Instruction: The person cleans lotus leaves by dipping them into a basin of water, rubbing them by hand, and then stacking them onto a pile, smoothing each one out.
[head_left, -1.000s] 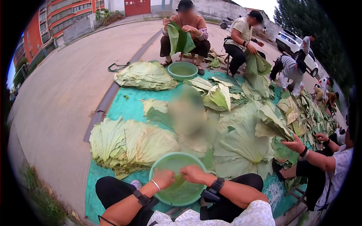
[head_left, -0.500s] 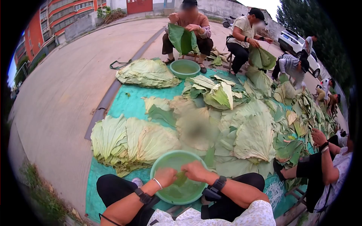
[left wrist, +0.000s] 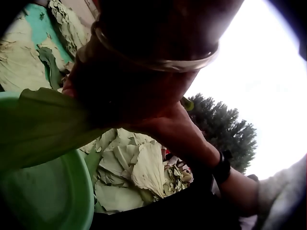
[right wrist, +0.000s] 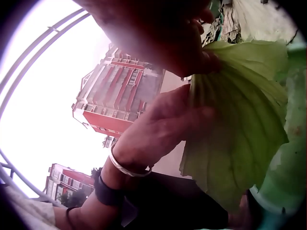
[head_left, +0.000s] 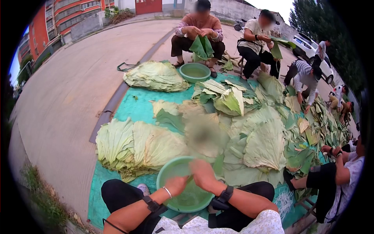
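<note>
Both hands (head_left: 176, 185) (head_left: 203, 175), blurred in head view, pinching a green leaf (right wrist: 237, 129), mostly hidden there, above a basin (head_left: 191, 202)

We saw the right hand (head_left: 203, 174) blurred in the head view; in the left wrist view, shadow obscured the left hand (left wrist: 136, 91), and the edge cut the leaf (left wrist: 43, 127) and basin (left wrist: 85, 191).

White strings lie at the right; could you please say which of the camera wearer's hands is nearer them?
Right. The right hand is over the basin, left of the white strings, with the right knee between; the left hand is over it too, but farther left.
</note>
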Demonstrator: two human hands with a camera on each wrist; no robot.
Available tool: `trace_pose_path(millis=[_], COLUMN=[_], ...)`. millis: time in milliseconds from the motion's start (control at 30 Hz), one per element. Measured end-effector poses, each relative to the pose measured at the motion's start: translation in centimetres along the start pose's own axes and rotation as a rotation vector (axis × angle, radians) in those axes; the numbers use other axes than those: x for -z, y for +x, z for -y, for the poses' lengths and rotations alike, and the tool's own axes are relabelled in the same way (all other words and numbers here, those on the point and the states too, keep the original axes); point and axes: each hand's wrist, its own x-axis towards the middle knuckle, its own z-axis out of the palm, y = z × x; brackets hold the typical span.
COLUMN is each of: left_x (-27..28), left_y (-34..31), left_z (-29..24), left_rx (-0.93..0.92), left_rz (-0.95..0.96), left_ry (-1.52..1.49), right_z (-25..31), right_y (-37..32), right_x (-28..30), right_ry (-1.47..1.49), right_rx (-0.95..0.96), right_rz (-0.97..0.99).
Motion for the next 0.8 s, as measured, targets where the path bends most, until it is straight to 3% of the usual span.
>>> trace_pose_path(millis=[33,67,133,167,233,267,333,433,567,667,733,767,800], left_x=[0.1,0.1,0.8,1.3,1.9,2.0,2.1,0.8,-0.1,0.0,0.1,0.2,0.7], left_y=[0.1,0.1,-0.1,-0.2,-0.3,-0.3,-0.4,-0.3,-0.3,-0.6,-0.6,-0.6,-0.7], left_z=[0.0,0.0,-0.7,-1.0,-1.8,-2.1,-2.4,-1.7,-1.2,-2.0,-2.1,-2.2,-2.4], left_rx=[-0.007,-0.006,0.031,0.031,0.08,0.079,0.099,0.047,-0.03,0.044,0.01,0.01,0.02], left_rz=[-0.024,-0.028,-0.022,-0.024,-0.008,-0.011,0.033,0.012,0.026,0.094,0.059,0.057,0.064], left_ry=[-0.007,-0.009,-0.029,-0.03,-0.033,-0.035,-0.013,0.007,0.058,0.079,0.007,0.007,-0.024], right_z=[0.1,0.1,0.4,0.0,-0.9,-1.1,-0.8,-0.9,-0.4,-0.2,-1.8,-2.1,-1.9], right_y=[0.2,0.1,0.1,0.1,0.2,0.0,-0.1,-0.7,-1.0,-0.3,-0.3,-0.5,-0.6], right_x=[-0.1,-0.1,0.4,0.0,-0.7,-1.0,-1.1,-1.5,-1.4,0.0,-1.5,-1.9,-1.8], right_ry=[-0.067,-0.069,0.238,0.236,0.496,0.493,0.813,1.001,1.054,0.969,0.676,0.675,0.599], right_rx=[-0.113,-0.109,-0.316,-0.314,-0.534,-0.532,-0.766,-0.891,-0.916,-0.882,-0.608,-0.608,-0.494], right_rz=[0.031,0.033,-0.111,-0.11,0.021,0.021,0.031,0.138,0.127,0.184,0.127,0.127,0.001])
